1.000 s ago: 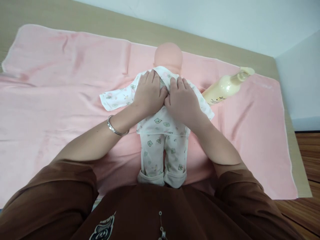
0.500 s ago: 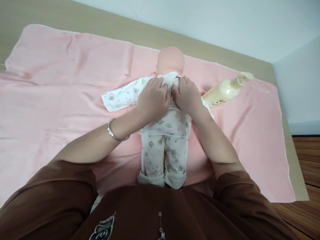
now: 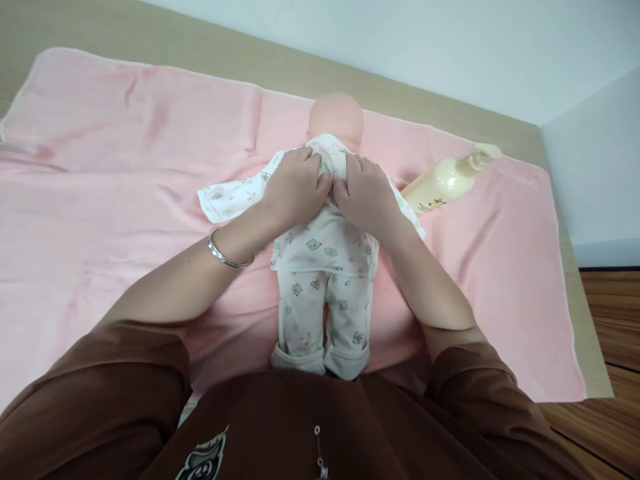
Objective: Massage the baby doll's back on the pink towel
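Note:
A baby doll lies on a pink blanket with its bald head away from me. It wears a white printed baby shirt and matching trousers with turned-up cuffs. My left hand has its fingers curled on the upper part of the shirt, left of the middle. Close beside it, my right hand pinches the shirt's cloth on the other side, thumbs nearly touching. The shirt's left sleeve spreads flat over the blanket; the right one is partly hidden behind my forearm.
The pink blanket covers most of the pale table. To the doll's right a cream pump bottle lies tilted on the blanket. A white wall stands behind, with wooden floor at the right.
The bunched shirt cloth near the doll's neck has been spread flatter and higher toward the head. Both hands stay on the shirt, and the view has shifted slightly.

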The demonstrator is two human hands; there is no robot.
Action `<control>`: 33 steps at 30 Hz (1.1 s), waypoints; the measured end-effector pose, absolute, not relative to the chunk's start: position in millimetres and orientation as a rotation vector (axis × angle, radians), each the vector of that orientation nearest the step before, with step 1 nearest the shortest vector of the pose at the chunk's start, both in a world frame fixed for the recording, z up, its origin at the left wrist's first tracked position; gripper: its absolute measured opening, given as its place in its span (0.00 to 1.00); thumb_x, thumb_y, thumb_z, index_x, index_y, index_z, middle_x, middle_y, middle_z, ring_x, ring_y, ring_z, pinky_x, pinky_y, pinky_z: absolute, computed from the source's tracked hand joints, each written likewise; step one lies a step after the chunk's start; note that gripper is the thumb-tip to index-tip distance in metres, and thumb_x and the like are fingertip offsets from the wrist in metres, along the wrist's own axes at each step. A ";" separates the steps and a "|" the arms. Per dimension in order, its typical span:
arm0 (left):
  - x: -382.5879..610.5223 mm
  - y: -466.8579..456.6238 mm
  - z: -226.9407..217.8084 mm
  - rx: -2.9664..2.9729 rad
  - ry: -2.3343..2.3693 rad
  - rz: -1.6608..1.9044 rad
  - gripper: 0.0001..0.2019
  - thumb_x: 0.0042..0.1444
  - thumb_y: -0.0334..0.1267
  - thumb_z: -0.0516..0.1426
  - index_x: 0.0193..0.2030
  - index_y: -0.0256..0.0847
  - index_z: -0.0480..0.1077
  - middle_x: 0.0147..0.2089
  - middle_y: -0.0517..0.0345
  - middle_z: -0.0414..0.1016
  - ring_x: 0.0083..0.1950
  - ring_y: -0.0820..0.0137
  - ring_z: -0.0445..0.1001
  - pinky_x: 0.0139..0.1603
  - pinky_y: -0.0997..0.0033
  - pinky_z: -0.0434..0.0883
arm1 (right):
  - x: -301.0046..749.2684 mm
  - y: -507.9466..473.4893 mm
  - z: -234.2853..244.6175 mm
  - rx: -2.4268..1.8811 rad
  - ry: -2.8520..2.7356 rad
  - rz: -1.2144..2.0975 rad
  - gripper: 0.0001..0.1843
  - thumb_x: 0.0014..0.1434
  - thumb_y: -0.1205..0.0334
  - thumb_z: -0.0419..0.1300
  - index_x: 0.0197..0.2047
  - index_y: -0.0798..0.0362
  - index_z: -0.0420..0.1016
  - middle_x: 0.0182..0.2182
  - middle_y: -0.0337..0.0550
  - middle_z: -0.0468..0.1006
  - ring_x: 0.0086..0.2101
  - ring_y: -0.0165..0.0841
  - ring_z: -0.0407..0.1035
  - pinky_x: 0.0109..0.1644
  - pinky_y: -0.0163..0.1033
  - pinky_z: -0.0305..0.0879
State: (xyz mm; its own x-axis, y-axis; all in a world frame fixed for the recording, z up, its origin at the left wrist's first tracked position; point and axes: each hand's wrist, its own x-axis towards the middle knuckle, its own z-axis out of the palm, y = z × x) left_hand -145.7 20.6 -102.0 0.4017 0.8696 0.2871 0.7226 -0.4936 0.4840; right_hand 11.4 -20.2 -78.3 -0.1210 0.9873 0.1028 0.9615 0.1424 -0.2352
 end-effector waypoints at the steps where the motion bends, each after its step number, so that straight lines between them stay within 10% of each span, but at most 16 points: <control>1: -145.9 23.0 -103.7 2.377 1.395 0.744 0.09 0.68 0.36 0.50 0.41 0.42 0.70 0.48 0.43 0.77 0.55 0.52 0.75 0.65 0.48 0.73 | 8.8 -23.2 -77.7 -1.888 -2.185 0.160 0.21 0.73 0.61 0.46 0.60 0.63 0.70 0.62 0.65 0.76 0.64 0.53 0.69 0.73 0.60 0.63; 17: -143.2 -15.0 -87.8 2.428 1.329 0.695 0.12 0.69 0.36 0.51 0.50 0.39 0.75 0.61 0.42 0.75 0.70 0.49 0.69 0.76 0.43 0.67 | 28.5 3.7 -91.2 -1.920 -2.121 0.263 0.25 0.76 0.59 0.40 0.62 0.62 0.69 0.66 0.66 0.71 0.68 0.50 0.65 0.75 0.61 0.60; 27: -146.0 3.5 -73.7 2.318 1.355 0.600 0.17 0.69 0.30 0.48 0.27 0.46 0.62 0.47 0.47 0.76 0.54 0.59 0.75 0.63 0.51 0.76 | 13.7 -34.3 -85.3 -1.894 -2.201 0.113 0.36 0.76 0.48 0.42 0.73 0.69 0.58 0.73 0.73 0.63 0.74 0.60 0.57 0.78 0.71 0.54; 33: -146.8 21.2 -94.3 2.306 1.359 0.669 0.15 0.71 0.31 0.46 0.37 0.46 0.70 0.51 0.47 0.78 0.58 0.56 0.75 0.65 0.48 0.72 | 1.0 -45.4 -76.3 -1.924 -2.217 0.165 0.36 0.74 0.52 0.48 0.73 0.72 0.57 0.74 0.75 0.61 0.75 0.64 0.54 0.78 0.72 0.53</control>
